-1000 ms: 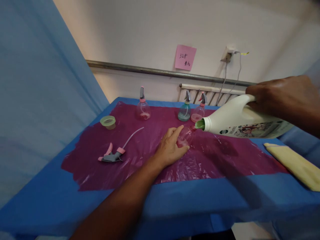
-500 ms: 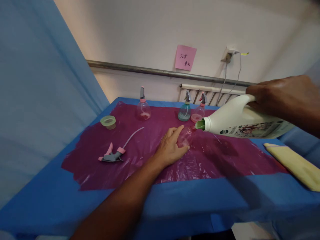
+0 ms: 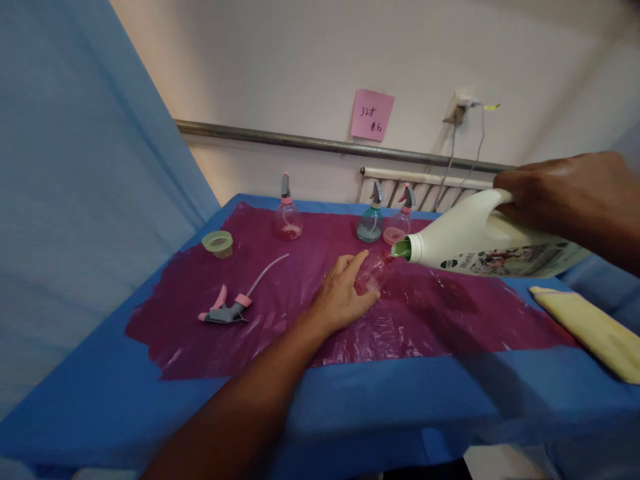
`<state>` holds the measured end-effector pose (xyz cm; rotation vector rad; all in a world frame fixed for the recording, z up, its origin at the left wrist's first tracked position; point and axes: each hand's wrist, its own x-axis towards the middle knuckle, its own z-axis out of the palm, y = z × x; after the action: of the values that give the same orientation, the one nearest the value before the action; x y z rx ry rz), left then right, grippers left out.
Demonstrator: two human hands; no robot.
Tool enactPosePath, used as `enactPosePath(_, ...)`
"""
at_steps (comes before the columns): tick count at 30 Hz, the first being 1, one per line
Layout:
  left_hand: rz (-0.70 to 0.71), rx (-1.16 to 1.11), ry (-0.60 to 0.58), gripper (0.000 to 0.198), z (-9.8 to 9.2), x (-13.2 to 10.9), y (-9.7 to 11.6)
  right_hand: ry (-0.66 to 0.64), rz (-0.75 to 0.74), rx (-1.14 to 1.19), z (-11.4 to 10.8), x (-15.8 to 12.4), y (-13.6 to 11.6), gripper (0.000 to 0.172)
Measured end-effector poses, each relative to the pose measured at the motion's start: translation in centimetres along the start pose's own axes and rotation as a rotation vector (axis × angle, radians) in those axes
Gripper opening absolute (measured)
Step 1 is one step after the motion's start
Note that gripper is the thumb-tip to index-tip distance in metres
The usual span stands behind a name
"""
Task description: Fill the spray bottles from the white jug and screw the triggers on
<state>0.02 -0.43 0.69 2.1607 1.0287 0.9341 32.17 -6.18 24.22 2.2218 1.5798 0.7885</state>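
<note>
My left hand [image 3: 347,293] is wrapped round a clear spray bottle body [image 3: 373,273], which leans to the right with its top off. My right hand [image 3: 545,193] grips the handle of a large cream detergent jug [image 3: 480,233], tipped so its green spout meets the bottle's mouth. Whether liquid is flowing I cannot tell. Left of my left hand lies a grey and pink spray head [image 3: 227,310] with its tube pointing up and right. A light green cap [image 3: 219,243] sits farther left on the purple plastic sheet [image 3: 280,333].
Behind stand a pink-topped spray bottle [image 3: 289,220], a teal spray bottle [image 3: 370,223] and another pink one [image 3: 399,225]. A folded yellow cloth [image 3: 590,327] lies at the right. Blue cloth [image 3: 350,393] covers the table; a metal rail [image 3: 300,141] runs along the wall.
Both hands, the jug and the bottle hold nearly the same positions. The whole view has shifted very slightly.
</note>
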Motion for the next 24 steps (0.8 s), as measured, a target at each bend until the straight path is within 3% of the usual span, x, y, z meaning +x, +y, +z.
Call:
enactPosePath(6,-0.024,0.006,-0.005,0.090,-0.1,0.1,0.3,0.047,0.000,0.019,1.7,-0.2,0.0,0.015)
enactPosePath(10,-0.044,-0.002,-0.014,0.090,-0.3,0.1,0.5,0.117,-0.002,0.073,4.6,-0.3,0.1,0.015)
enactPosePath(14,-0.060,0.014,-0.024,0.090,-0.5,0.1,0.8,0.102,0.041,0.197,8.1,-0.2,-0.5,0.023)
enactPosePath(18,-0.089,0.027,-0.042,0.090,-0.6,0.2,0.9,0.096,0.151,0.456,11.5,0.1,-0.9,0.029)
enactPosePath(24,-0.116,0.006,0.007,0.096,-0.3,0.3,0.4,0.228,0.453,1.144,14.2,-0.1,-1.7,0.015)
